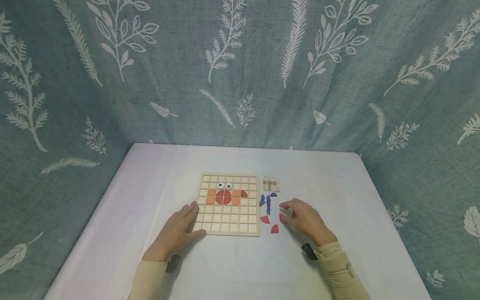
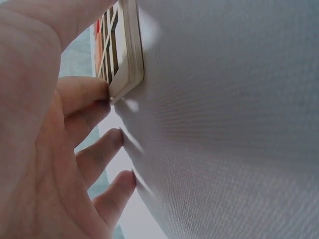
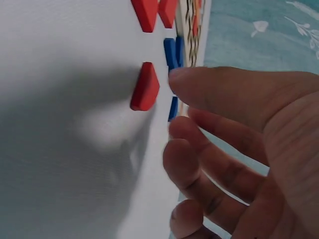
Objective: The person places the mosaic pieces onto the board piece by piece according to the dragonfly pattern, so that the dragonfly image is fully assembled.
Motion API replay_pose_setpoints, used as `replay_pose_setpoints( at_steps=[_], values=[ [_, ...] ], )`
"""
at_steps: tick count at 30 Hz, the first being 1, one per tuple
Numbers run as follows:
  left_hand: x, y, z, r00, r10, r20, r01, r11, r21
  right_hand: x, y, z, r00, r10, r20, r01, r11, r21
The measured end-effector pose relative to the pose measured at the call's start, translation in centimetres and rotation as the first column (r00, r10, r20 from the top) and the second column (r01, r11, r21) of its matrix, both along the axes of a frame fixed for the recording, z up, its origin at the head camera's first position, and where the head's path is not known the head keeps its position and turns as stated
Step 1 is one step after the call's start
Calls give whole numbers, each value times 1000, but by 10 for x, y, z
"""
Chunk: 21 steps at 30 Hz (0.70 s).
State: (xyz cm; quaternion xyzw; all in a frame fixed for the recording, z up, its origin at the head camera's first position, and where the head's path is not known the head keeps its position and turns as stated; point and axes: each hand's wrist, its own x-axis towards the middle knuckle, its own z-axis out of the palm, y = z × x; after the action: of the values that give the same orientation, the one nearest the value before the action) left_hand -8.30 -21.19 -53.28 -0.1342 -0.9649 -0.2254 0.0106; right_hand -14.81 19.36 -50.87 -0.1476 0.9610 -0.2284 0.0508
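Observation:
A wooden grid board (image 1: 225, 227) lies on the table, bearing two eye tiles (image 1: 224, 186), a red round shape (image 1: 223, 197) of quarter pieces, orange tiles (image 1: 236, 197) on both sides and one red quarter piece (image 1: 243, 194) at the right. At the board's near left corner rests my left hand (image 1: 176, 229), fingers and thumb spread along its edges. My right hand (image 1: 305, 218) hovers right of the board, fingers loosely bent and nothing between them. In the right wrist view, a red quarter piece (image 3: 145, 86) lies on the table just off the thumb tip.
Two more red quarter pieces, one (image 1: 265, 219) by the board's edge and one (image 1: 275, 228) nearer me, lie on the table. Several blue pieces (image 1: 268, 204) are grouped beyond them. A small pattern card (image 1: 276, 189) lies beside the board's far right corner. Leaf-patterned curtains (image 1: 240, 137) enclose the table.

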Motion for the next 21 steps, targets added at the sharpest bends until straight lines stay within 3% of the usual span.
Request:
replay_pose_setpoints(
  at_steps=[8, 21],
  values=[
    [-1, 0, -2, 1000, 4, 1, -4, 1000, -7, 0, -4, -7, 999, 7, 39, -8, 1000, 22],
    [0, -2, -3, 1000, -1, 15, 1, 1000, 11, -2, -7, -9, 1000, 22, 5, -22, 998, 64]
  ],
)
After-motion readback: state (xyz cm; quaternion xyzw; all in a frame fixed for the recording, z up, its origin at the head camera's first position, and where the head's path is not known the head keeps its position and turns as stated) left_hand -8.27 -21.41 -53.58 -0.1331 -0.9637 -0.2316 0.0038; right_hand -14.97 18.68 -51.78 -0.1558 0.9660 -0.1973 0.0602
